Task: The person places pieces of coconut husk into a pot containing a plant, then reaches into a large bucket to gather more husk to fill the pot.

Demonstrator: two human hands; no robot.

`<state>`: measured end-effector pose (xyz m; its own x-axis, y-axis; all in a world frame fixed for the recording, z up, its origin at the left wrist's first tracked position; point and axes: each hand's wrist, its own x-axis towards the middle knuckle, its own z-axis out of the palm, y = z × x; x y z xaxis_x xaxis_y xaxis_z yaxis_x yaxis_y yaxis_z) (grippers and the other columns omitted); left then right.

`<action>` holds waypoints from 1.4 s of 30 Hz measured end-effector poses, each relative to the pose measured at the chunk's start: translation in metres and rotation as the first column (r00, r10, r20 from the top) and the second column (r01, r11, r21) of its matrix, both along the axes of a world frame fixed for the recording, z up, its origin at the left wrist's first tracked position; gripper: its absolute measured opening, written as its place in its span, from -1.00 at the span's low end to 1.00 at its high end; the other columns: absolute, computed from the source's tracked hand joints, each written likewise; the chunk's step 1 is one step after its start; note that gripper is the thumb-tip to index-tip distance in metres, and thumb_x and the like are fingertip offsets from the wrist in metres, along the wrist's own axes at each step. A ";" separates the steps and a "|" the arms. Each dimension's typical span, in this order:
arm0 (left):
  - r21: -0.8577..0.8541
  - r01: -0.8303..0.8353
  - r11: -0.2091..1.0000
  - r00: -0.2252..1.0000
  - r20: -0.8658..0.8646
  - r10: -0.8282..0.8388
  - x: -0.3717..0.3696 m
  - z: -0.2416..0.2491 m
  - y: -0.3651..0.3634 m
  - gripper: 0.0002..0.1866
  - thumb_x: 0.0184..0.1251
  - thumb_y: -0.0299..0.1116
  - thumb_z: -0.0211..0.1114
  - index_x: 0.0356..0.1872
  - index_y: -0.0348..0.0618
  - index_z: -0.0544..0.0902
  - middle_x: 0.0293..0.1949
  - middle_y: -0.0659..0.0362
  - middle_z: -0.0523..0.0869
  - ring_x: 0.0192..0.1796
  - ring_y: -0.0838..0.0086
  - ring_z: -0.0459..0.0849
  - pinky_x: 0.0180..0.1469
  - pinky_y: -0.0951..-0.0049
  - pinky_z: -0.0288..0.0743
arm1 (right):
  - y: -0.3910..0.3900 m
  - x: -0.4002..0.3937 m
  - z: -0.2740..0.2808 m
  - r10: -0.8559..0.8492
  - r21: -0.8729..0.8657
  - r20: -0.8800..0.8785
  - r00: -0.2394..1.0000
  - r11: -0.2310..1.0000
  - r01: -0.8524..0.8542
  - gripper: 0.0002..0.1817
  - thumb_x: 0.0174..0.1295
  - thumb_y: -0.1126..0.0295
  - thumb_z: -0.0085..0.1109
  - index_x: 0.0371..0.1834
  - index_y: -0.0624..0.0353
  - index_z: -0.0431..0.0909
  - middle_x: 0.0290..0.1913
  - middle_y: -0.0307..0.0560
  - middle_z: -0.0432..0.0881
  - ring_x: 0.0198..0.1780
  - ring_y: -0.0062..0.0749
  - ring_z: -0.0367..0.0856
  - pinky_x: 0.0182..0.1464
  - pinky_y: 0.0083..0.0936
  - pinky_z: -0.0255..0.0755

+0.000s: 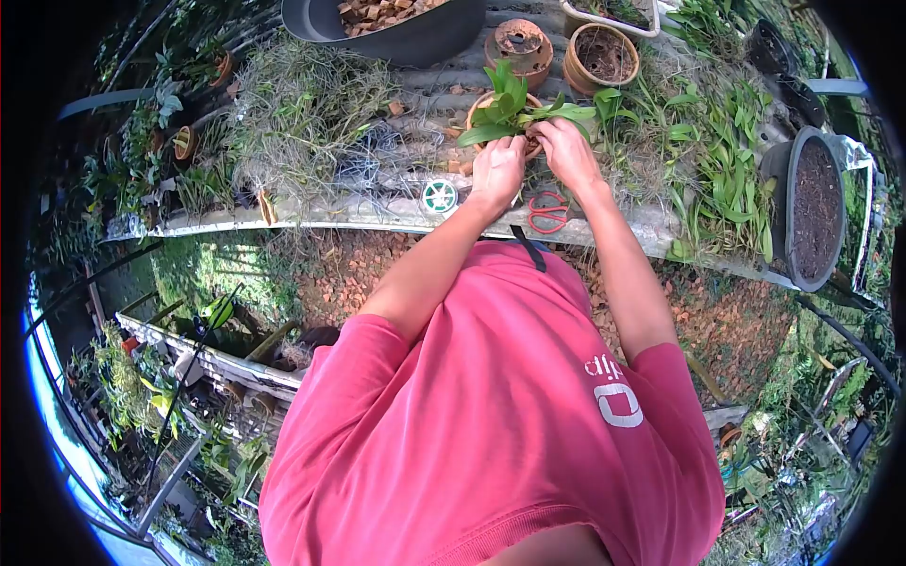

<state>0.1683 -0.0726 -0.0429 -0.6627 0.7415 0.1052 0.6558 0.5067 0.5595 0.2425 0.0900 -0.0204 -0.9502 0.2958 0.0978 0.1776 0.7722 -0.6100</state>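
Observation:
A leafy green plant stands in a small terracotta pot on the bench, its broad leaves spreading over the rim. My left hand is at the pot's near side, fingers bent and closed at the plant's base. From the right, my right hand reaches in under the leaves, its fingertips pinched together over the pot. Leaves and fingers hide whatever is between the fingertips of both hands. Red-handled scissors lie on the bench below my right hand. A green and white spool lies left of my left wrist.
Behind are a dark tub of brick chunks, stacked clay pots and a soil-filled clay pot. Wiry grey-green plants cover the left, leafy plants the right. A large black pot stands at the right edge.

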 end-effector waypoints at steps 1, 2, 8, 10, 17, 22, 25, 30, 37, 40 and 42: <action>0.034 -0.021 0.999 1.000 -0.003 0.021 0.000 -0.001 0.001 -0.81 0.40 -0.42 0.24 -0.03 -0.15 0.69 -0.07 -0.04 0.77 0.03 -0.01 0.77 0.05 -0.01 0.69 | 0.002 -0.002 0.005 -0.009 -0.040 0.021 1.000 0.999 0.010 -0.77 0.41 0.49 0.25 0.09 0.18 0.71 0.00 0.18 0.73 0.10 0.22 0.70 0.16 0.01 0.60; 0.032 -0.019 0.999 1.000 0.008 0.018 0.002 -0.001 0.001 -0.83 0.40 -0.42 0.24 -0.05 -0.14 0.68 -0.08 -0.04 0.77 0.03 -0.01 0.77 0.04 -0.01 0.69 | 0.003 -0.004 0.010 -0.018 -0.078 0.043 0.999 0.997 0.021 -0.78 0.42 0.50 0.26 0.09 0.21 0.70 -0.01 0.20 0.73 0.09 0.22 0.70 0.15 -0.01 0.60; -0.070 0.001 0.998 0.996 0.090 0.006 -0.004 -0.002 0.005 -0.84 0.42 -0.42 0.30 -0.06 -0.11 0.76 -0.10 -0.02 0.77 -0.01 -0.02 0.78 0.00 0.00 0.69 | 0.011 -0.001 0.004 0.018 -0.064 0.127 0.992 0.998 -0.010 -0.72 0.40 0.48 0.29 0.14 0.22 0.77 0.07 0.29 0.67 0.13 0.25 0.69 0.21 -0.03 0.60; -0.053 0.083 0.995 0.981 0.178 -0.072 -0.009 0.001 0.004 -0.81 0.44 -0.40 0.30 -0.02 -0.11 0.79 -0.07 -0.03 0.78 0.01 -0.03 0.78 0.03 0.00 0.69 | 0.010 0.002 0.002 0.053 -0.007 0.086 0.995 0.999 -0.053 -0.75 0.39 0.48 0.27 0.08 0.18 0.78 0.07 0.26 0.67 0.10 0.26 0.71 0.18 0.01 0.62; 0.019 0.146 0.989 0.970 0.195 -0.147 -0.002 -0.001 -0.006 -0.72 0.53 -0.38 0.27 0.13 -0.23 0.78 0.00 -0.12 0.78 0.04 -0.08 0.78 0.15 0.00 0.66 | 0.000 -0.010 -0.007 0.088 0.035 0.153 0.984 0.995 -0.094 -0.75 0.35 0.49 0.23 0.04 0.24 0.77 0.00 0.18 0.75 0.12 0.19 0.71 0.18 -0.03 0.62; 0.016 0.244 0.970 0.970 0.008 -0.245 -0.004 -0.006 -0.011 -0.59 0.52 -0.42 0.24 0.32 -0.30 0.64 0.15 -0.15 0.72 0.14 -0.11 0.74 0.24 -0.01 0.63 | -0.001 -0.004 -0.009 0.134 0.081 0.010 0.991 0.988 -0.135 -0.77 0.39 0.45 0.22 0.02 0.25 0.76 -0.01 0.15 0.77 0.12 0.14 0.71 0.18 -0.06 0.62; 0.030 0.231 0.973 0.972 0.029 -0.232 -0.003 -0.011 -0.012 -0.54 0.51 -0.41 0.24 0.37 -0.29 0.60 0.22 -0.15 0.69 0.19 -0.12 0.72 0.30 -0.01 0.61 | 0.001 0.002 -0.019 0.098 0.108 -0.018 0.995 0.990 -0.096 -0.77 0.40 0.41 0.25 0.02 0.22 0.78 -0.03 0.11 0.78 0.09 0.11 0.72 0.18 -0.07 0.62; 0.020 0.184 0.983 0.966 0.180 -0.185 0.002 0.017 -0.020 -0.54 0.46 -0.39 0.28 0.35 -0.29 0.63 0.27 -0.14 0.69 0.22 -0.09 0.72 0.33 0.02 0.60 | -0.007 0.000 -0.024 0.022 0.228 0.041 0.999 0.973 -0.030 -0.72 0.38 0.35 0.27 0.06 0.20 0.79 0.08 -0.01 0.79 0.23 -0.04 0.67 0.24 -0.08 0.56; 0.150 0.176 0.973 0.979 0.077 -0.189 -0.016 0.020 -0.054 -0.72 0.35 -0.42 0.39 0.05 -0.21 0.79 0.07 0.00 0.78 0.17 0.05 0.72 0.26 0.09 0.60 | -0.030 0.020 0.003 -0.074 0.212 0.025 0.997 0.975 0.067 -0.66 0.41 0.23 0.31 0.13 0.17 0.77 0.23 -0.08 0.71 0.29 -0.06 0.56 0.26 -0.06 0.46; 0.132 0.221 0.966 0.975 -0.012 -0.221 -0.025 0.015 -0.072 -0.78 0.33 -0.42 0.43 -0.02 -0.12 0.79 -0.06 0.09 0.77 0.07 0.11 0.71 0.17 0.11 0.57 | -0.046 0.028 -0.003 -0.082 0.248 0.032 0.996 0.966 0.071 -0.57 0.37 0.18 0.34 0.19 0.19 0.72 0.27 -0.10 0.68 0.29 -0.09 0.54 0.28 -0.08 0.42; 0.153 0.222 0.963 0.975 -0.029 -0.220 -0.028 0.013 -0.080 -0.81 0.33 -0.41 0.44 -0.06 -0.12 0.78 -0.10 0.10 0.76 0.03 0.11 0.70 0.13 0.11 0.57 | -0.054 0.026 -0.006 -0.108 0.291 0.030 0.994 0.952 0.095 -0.55 0.34 0.16 0.37 0.18 0.19 0.71 0.28 -0.10 0.67 0.30 -0.08 0.52 0.30 -0.08 0.39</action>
<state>0.1403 -0.1526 -0.0303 -0.4826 0.8434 0.2364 0.7483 0.2568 0.6116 0.2684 0.0363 -0.0266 -0.9222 0.3562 0.1506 0.2863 0.8906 -0.3533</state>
